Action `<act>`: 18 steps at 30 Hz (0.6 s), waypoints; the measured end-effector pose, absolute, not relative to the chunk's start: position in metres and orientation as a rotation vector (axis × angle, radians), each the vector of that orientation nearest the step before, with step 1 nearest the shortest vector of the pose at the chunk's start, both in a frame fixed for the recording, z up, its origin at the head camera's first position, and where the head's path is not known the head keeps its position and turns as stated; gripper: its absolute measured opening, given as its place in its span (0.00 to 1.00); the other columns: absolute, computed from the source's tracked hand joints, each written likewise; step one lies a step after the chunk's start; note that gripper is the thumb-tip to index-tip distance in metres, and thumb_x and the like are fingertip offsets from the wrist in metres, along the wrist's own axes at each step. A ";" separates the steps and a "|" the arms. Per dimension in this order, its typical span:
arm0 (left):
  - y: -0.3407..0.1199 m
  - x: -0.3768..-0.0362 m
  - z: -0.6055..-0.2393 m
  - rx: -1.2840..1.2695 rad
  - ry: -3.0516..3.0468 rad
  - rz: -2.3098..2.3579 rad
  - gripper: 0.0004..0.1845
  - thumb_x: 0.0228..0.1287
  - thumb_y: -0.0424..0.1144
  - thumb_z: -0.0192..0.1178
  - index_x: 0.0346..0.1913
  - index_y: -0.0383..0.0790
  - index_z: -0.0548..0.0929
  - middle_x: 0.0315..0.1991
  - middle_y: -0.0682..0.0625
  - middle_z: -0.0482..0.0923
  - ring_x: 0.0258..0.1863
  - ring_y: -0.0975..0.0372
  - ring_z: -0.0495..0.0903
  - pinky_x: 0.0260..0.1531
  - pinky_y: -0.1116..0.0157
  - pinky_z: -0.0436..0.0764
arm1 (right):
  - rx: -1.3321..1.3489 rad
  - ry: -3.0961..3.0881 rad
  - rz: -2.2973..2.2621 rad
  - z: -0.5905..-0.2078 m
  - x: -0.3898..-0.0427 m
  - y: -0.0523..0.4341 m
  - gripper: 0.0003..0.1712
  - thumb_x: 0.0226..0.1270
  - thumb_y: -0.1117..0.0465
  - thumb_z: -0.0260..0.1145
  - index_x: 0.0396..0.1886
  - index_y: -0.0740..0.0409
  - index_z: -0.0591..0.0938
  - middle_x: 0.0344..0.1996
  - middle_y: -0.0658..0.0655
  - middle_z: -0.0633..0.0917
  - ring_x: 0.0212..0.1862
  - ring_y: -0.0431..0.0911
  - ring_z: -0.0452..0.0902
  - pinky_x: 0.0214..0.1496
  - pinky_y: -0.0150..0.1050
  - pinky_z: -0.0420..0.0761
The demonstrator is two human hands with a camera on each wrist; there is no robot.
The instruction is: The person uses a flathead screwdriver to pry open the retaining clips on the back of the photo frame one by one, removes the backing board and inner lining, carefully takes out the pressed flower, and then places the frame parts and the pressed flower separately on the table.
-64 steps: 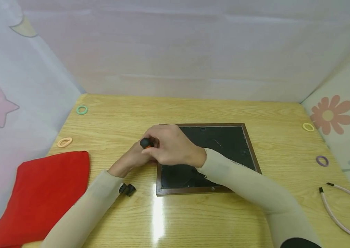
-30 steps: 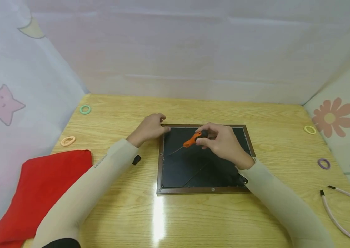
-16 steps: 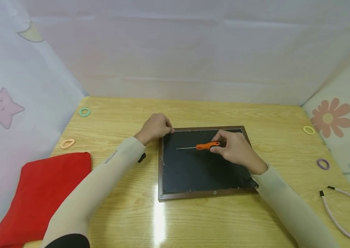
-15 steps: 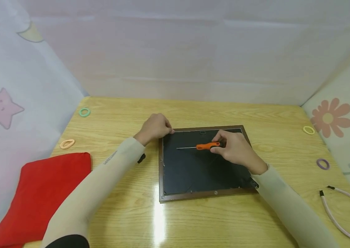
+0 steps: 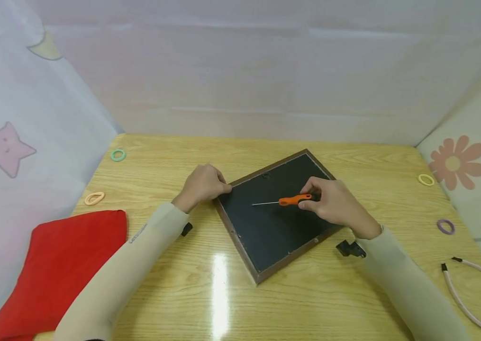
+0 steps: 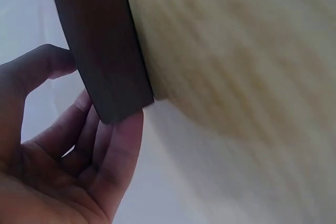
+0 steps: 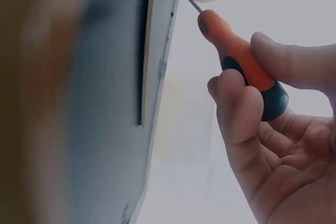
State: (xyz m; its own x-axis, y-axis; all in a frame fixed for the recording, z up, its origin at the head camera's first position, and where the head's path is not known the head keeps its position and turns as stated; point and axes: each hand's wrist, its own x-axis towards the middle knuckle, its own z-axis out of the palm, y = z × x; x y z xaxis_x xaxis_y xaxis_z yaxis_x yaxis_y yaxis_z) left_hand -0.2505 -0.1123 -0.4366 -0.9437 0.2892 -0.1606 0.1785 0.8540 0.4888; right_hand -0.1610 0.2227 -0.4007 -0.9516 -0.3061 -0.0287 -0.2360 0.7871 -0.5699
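A picture frame (image 5: 261, 237) with a brown border lies with its black back up, turned at an angle on the table. At its left corner my left hand (image 5: 203, 186) grips the border; in the left wrist view the thumb is on one side of the frame edge (image 6: 105, 51) and the fingers (image 6: 123, 150) reach round the other. My right hand (image 5: 336, 203) pinches an orange and black screwdriver (image 5: 293, 200) by its handle. Its thin metal shaft points left above the black back. The right wrist view shows thumb and fingertips on the screwdriver's handle (image 7: 236, 51).
A red cloth (image 5: 65, 270) lies on the left of the wooden table (image 5: 172, 303). Green (image 5: 118, 155) and orange (image 5: 94, 198) rings lie behind it. Yellow (image 5: 425, 179) and purple (image 5: 446, 226) rings and a headband (image 5: 470, 303) lie on the right. Cloth walls stand around.
The picture frame has turned anticlockwise, its right side swinging away. The left hand has shifted slightly left and nearer with the corner. The right hand, still holding the screwdriver, has moved slightly right.
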 end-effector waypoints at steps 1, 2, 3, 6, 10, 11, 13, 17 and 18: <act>-0.114 -0.248 -0.437 0.360 2.797 0.717 0.10 0.59 0.50 0.68 0.28 0.49 0.91 0.27 0.54 0.88 0.19 0.64 0.75 0.18 0.69 0.71 | -0.436 2.862 -0.881 -0.401 -0.161 0.223 0.13 0.63 0.56 0.75 0.45 0.50 0.82 0.40 0.54 0.90 0.21 0.44 0.68 0.24 0.34 0.66; -0.115 -0.245 -0.437 0.361 2.790 0.732 0.10 0.59 0.49 0.68 0.29 0.48 0.91 0.28 0.53 0.89 0.20 0.64 0.76 0.19 0.70 0.73 | -0.436 2.869 -0.878 -0.401 -0.161 0.223 0.13 0.63 0.56 0.75 0.45 0.50 0.82 0.39 0.54 0.90 0.21 0.44 0.68 0.24 0.34 0.66; -0.116 -0.242 -0.437 0.361 2.778 0.751 0.10 0.60 0.49 0.68 0.33 0.47 0.92 0.31 0.52 0.90 0.22 0.64 0.78 0.21 0.69 0.75 | -0.437 2.877 -0.875 -0.401 -0.161 0.224 0.13 0.63 0.56 0.75 0.45 0.50 0.83 0.37 0.53 0.90 0.21 0.44 0.68 0.23 0.34 0.66; -0.118 -0.234 -0.437 0.364 2.727 0.804 0.14 0.62 0.47 0.68 0.45 0.43 0.91 0.39 0.50 0.90 0.29 0.62 0.83 0.27 0.67 0.80 | -0.442 2.901 -0.867 -0.403 -0.161 0.226 0.14 0.63 0.56 0.75 0.46 0.49 0.83 0.29 0.51 0.88 0.18 0.43 0.66 0.20 0.33 0.65; -0.122 -0.223 -0.438 0.330 2.655 0.842 0.21 0.62 0.47 0.68 0.55 0.41 0.87 0.42 0.49 0.89 0.36 0.61 0.85 0.33 0.66 0.83 | -0.449 2.902 -0.894 -0.405 -0.162 0.227 0.14 0.62 0.57 0.75 0.47 0.49 0.84 0.30 0.52 0.89 0.18 0.43 0.64 0.20 0.32 0.64; -0.123 -0.220 -0.438 0.328 2.632 0.853 0.22 0.63 0.47 0.68 0.57 0.41 0.86 0.44 0.49 0.89 0.37 0.61 0.85 0.34 0.66 0.83 | -0.449 2.902 -0.899 -0.405 -0.162 0.228 0.14 0.63 0.57 0.75 0.48 0.49 0.84 0.33 0.53 0.89 0.19 0.43 0.64 0.20 0.33 0.64; -0.124 -0.212 -0.439 0.303 2.578 0.900 0.23 0.62 0.46 0.69 0.58 0.40 0.85 0.44 0.50 0.88 0.36 0.61 0.86 0.33 0.66 0.84 | -0.444 2.899 -0.911 -0.405 -0.161 0.229 0.14 0.62 0.58 0.75 0.48 0.49 0.84 0.38 0.54 0.90 0.21 0.44 0.66 0.22 0.33 0.65; -0.123 -0.193 -0.443 0.241 2.451 1.024 0.24 0.61 0.41 0.68 0.59 0.37 0.82 0.45 0.48 0.85 0.30 0.60 0.86 0.27 0.64 0.87 | -0.436 2.893 -0.912 -0.404 -0.161 0.230 0.14 0.63 0.58 0.75 0.48 0.49 0.84 0.42 0.56 0.90 0.24 0.45 0.67 0.24 0.34 0.66; -0.122 -0.187 -0.443 0.211 2.431 1.048 0.23 0.60 0.41 0.68 0.59 0.38 0.81 0.44 0.48 0.84 0.28 0.60 0.85 0.26 0.64 0.88 | -0.436 2.891 -0.912 -0.404 -0.161 0.230 0.14 0.63 0.58 0.75 0.48 0.49 0.84 0.43 0.56 0.90 0.26 0.45 0.69 0.25 0.34 0.66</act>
State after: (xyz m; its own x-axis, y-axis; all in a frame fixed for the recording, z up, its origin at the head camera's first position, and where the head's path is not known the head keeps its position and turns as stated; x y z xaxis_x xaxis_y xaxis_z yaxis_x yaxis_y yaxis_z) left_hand -0.1871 -0.1223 -0.4432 -0.8723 0.3216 -0.3684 -0.0472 0.6945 0.7180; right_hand -0.1610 0.2301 -0.4040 -0.9564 -0.2918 0.0097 -0.2445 0.7825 -0.5726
